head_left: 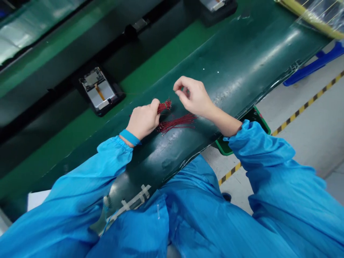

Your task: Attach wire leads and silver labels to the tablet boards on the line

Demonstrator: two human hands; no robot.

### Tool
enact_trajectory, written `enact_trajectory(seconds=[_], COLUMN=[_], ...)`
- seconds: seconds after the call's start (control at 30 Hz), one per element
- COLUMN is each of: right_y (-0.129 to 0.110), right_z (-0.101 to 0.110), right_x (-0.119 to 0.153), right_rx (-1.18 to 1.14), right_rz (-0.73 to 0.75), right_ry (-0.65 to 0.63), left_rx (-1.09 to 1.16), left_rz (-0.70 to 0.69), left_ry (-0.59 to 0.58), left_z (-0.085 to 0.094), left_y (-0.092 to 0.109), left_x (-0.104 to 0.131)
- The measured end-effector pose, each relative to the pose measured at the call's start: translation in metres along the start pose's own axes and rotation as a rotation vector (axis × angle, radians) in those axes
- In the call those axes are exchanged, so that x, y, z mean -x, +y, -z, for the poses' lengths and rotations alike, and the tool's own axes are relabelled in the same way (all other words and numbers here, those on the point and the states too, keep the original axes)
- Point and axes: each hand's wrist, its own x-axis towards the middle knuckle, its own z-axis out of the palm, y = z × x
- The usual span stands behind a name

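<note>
My left hand (143, 120) is closed around a bundle of thin red wires (164, 106), whose ends stick out past the thumb toward the right. Below it, a second pile of red wires (176, 123) lies loose on the green mat (172, 157). To the upper right of both, my right hand (192, 95) is raised over the mat with thumb and index finger curled close together. Whether anything thin sits between those fingertips is too small to make out. A blue wrist band (130, 137) circles my left wrist.
An opened device with an orange ribbon cable (100, 92) rests in a black holder at the left; another device (215, 5) sits at the top. A green bin (225, 147) is below the bench edge on the right. A yellow-edged tray (311, 16) lies at top right.
</note>
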Motion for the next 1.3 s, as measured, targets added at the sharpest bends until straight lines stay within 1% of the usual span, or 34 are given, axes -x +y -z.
enact_trajectory(seconds=[0.03, 0.1, 0.17, 0.23, 0.3, 0.37, 0.43, 0.5, 0.53, 0.6, 0.67, 0.73, 0.83, 0.93, 1.03, 1.13, 1.2, 1.3], right_y=[-0.002, -0.006, -0.008, -0.011, -0.016, -0.023, -0.030, -0.036, -0.038, -0.042, -0.046, -0.049, -0.055, -0.059, -0.058, -0.055, -0.054, -0.052], right_z=[0.000, -0.004, -0.010, -0.017, -0.024, -0.030, -0.037, -0.042, -0.045, -0.048, -0.050, -0.050, -0.050, -0.050, -0.047, -0.042, -0.041, -0.046], right_x=[0.001, 0.001, 0.001, 0.000, 0.000, 0.001, 0.003, 0.004, 0.006, 0.009, 0.014, 0.018, 0.023, 0.023, 0.020, 0.016, 0.015, 0.011], right_rx=[-0.090, -0.283, -0.502, -0.717, -0.881, -0.978, -1.016, -0.963, -0.886, -0.641, -0.355, -0.132, 0.069, 0.161, 0.147, 0.111, 0.104, 0.091], right_rz=[0.061, 0.135, 0.109, 0.013, -0.086, -0.155, -0.191, -0.180, -0.156, -0.094, -0.030, 0.041, 0.116, 0.120, 0.172, 0.197, 0.174, 0.146], right_ry=[-0.020, -0.109, -0.227, -0.315, -0.332, -0.287, -0.240, -0.181, -0.137, -0.021, 0.071, 0.097, 0.054, 0.009, -0.042, -0.094, -0.082, -0.016], left_rx=[0.088, 0.306, 0.529, 0.723, 0.890, 1.055, 1.213, 1.345, 1.393, 1.465, 1.524, 1.574, 1.655, 1.710, 1.735, 1.754, 1.780, 1.825], left_rz=[-0.036, -0.132, -0.202, -0.222, -0.210, -0.168, -0.085, 0.019, 0.069, 0.155, 0.208, 0.229, 0.211, 0.200, 0.229, 0.279, 0.297, 0.292], left_ry=[-0.001, 0.001, 0.000, -0.025, -0.080, -0.150, -0.227, -0.324, -0.373, -0.466, -0.531, -0.572, -0.627, -0.663, -0.685, -0.731, -0.755, -0.786], left_z=[0.000, 0.003, 0.009, 0.014, 0.019, 0.021, 0.022, 0.022, 0.023, 0.024, 0.025, 0.026, 0.026, 0.026, 0.026, 0.028, 0.029, 0.032], left_y=[-0.002, -0.008, -0.013, -0.018, -0.020, -0.019, -0.017, -0.015, -0.014, -0.013, -0.013, -0.013, -0.013, -0.012, -0.011, -0.010, -0.010, -0.013], left_x=[0.000, 0.000, 0.001, 0.002, 0.005, 0.008, 0.011, 0.015, 0.017, 0.020, 0.023, 0.025, 0.028, 0.030, 0.033, 0.037, 0.038, 0.038])
